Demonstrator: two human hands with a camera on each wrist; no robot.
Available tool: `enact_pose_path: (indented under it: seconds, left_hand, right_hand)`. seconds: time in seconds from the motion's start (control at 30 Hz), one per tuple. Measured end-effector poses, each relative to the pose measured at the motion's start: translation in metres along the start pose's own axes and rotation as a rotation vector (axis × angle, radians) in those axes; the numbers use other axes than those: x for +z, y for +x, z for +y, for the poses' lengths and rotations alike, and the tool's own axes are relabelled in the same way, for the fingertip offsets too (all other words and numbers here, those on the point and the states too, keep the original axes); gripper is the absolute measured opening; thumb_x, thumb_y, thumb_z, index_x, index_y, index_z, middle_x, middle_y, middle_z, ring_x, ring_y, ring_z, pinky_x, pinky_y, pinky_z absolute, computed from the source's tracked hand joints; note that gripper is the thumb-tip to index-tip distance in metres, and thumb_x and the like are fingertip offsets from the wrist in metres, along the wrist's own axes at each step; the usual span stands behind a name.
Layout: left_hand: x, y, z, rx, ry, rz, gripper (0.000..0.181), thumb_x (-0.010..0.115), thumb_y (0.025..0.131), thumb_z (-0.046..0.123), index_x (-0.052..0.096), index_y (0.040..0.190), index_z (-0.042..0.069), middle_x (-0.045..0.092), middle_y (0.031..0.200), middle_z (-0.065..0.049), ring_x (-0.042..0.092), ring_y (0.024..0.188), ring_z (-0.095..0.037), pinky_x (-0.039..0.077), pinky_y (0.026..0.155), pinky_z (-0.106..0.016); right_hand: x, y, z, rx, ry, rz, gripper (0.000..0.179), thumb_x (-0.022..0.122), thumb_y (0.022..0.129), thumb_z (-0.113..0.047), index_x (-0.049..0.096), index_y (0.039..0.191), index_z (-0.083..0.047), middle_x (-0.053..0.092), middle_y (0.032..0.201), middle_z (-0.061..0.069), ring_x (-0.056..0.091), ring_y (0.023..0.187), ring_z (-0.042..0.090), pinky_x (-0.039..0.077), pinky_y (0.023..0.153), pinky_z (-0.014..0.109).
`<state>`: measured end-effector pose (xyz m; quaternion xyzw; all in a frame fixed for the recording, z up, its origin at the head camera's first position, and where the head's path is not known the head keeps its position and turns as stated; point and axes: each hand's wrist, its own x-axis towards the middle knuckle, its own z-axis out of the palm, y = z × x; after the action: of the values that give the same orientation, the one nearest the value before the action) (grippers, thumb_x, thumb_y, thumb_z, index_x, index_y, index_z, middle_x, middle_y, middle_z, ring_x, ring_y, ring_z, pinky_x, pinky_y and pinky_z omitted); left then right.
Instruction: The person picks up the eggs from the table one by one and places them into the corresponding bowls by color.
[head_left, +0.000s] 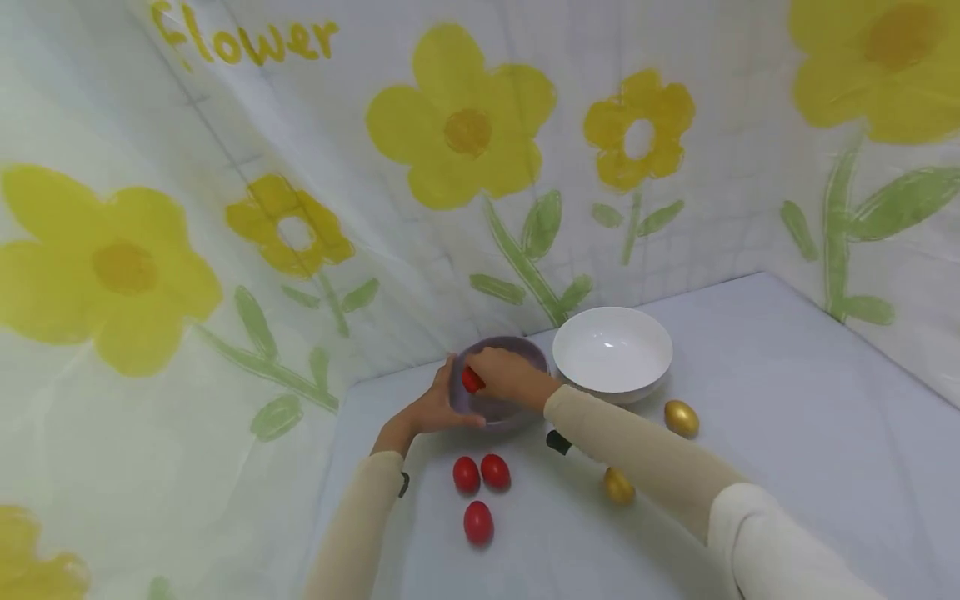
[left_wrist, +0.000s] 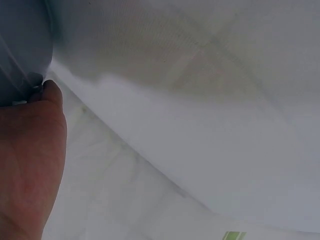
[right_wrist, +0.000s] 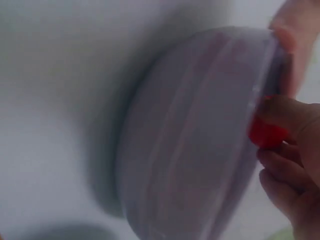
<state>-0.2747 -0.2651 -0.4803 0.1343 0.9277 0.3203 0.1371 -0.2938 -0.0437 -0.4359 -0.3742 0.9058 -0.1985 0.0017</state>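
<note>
A purple bowl [head_left: 512, 423] stands near the back of the table. My left hand [head_left: 433, 407] grips its left side, fingers along the far rim and thumb at the near rim. In the left wrist view that hand [left_wrist: 30, 155] meets the side of the bowl [left_wrist: 22, 45]. My right hand [head_left: 510, 375] reaches over the bowl and pinches a red egg [head_left: 472, 380] inside the rim. The right wrist view shows the egg [right_wrist: 267, 131] between thumb and fingers, at the bowl's edge.
Beside the purple bowl, on its right, stands a white bowl [head_left: 613, 357]. Three red eggs [head_left: 477, 523] lie in front of the purple bowl. One gold egg [head_left: 681, 418] lies right of my right forearm; another [head_left: 618, 487] is partly hidden by it. A flower-printed cloth [head_left: 420, 275] hangs behind.
</note>
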Motion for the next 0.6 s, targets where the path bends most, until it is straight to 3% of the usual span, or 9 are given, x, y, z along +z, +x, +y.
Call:
enact_pose_path:
  seconds: [0.1, 0.2, 0.33, 0.5, 0.6]
  left_hand:
    - [-0.001, 0.0, 0.001, -0.004, 0.009, -0.003, 0.148, 0.091, 0.074, 0.062, -0.013, 0.17, 0.02, -0.003, 0.178, -0.008, 0.01, 0.162, -0.03, 0.025, 0.126, -0.058]
    - [0.008, 0.003, 0.003, 0.002, 0.008, -0.018, 0.147, 0.09, 0.074, 0.062, -0.013, 0.17, 0.02, -0.002, 0.178, -0.008, 0.01, 0.163, -0.03, 0.026, 0.126, -0.057]
    - [0.01, 0.003, 0.006, 0.008, 0.034, -0.014, 0.147, 0.089, 0.074, 0.064, -0.012, 0.17, 0.018, -0.001, 0.178, -0.008, 0.011, 0.162, -0.029, 0.026, 0.126, -0.056]
    - [0.004, -0.001, 0.001, -0.006, 0.081, -0.001, 0.148, 0.088, 0.073, 0.067, -0.013, 0.169, 0.018, -0.002, 0.178, -0.007, 0.011, 0.162, -0.028, 0.024, 0.127, -0.055]
    - [0.001, 0.0, 0.001, 0.006, 0.071, -0.008, 0.147, 0.087, 0.074, 0.066, -0.013, 0.169, 0.017, -0.003, 0.178, -0.008, 0.009, 0.163, -0.03, 0.023, 0.127, -0.057]
  right_hand:
    - [0.013, 0.011, -0.001, -0.014, -0.057, -0.011, 0.026, 0.079, 0.097, -0.017, 0.071, 0.121, -0.011, 0.073, 0.099, 0.001, 0.071, 0.093, 0.016, 0.061, 0.086, 0.033]
    - [0.022, 0.008, 0.001, -0.02, -0.141, -0.021, 0.026, 0.077, 0.099, -0.017, 0.07, 0.123, -0.011, 0.073, 0.102, 0.003, 0.071, 0.097, 0.018, 0.061, 0.088, 0.034]
    - [0.034, 0.008, 0.002, 0.002, -0.252, -0.02, 0.022, 0.076, 0.1, -0.018, 0.069, 0.12, -0.016, 0.073, 0.108, 0.002, 0.07, 0.102, 0.016, 0.06, 0.092, 0.032]
    - [0.045, 0.013, -0.001, 0.026, -0.258, -0.033, 0.018, 0.074, 0.101, -0.018, 0.07, 0.118, -0.02, 0.073, 0.114, -0.001, 0.07, 0.106, 0.015, 0.06, 0.091, 0.032]
    - [0.046, 0.013, -0.001, 0.038, -0.255, -0.019, 0.013, 0.073, 0.101, -0.018, 0.07, 0.114, -0.02, 0.073, 0.109, -0.002, 0.07, 0.1, 0.013, 0.061, 0.085, 0.03]
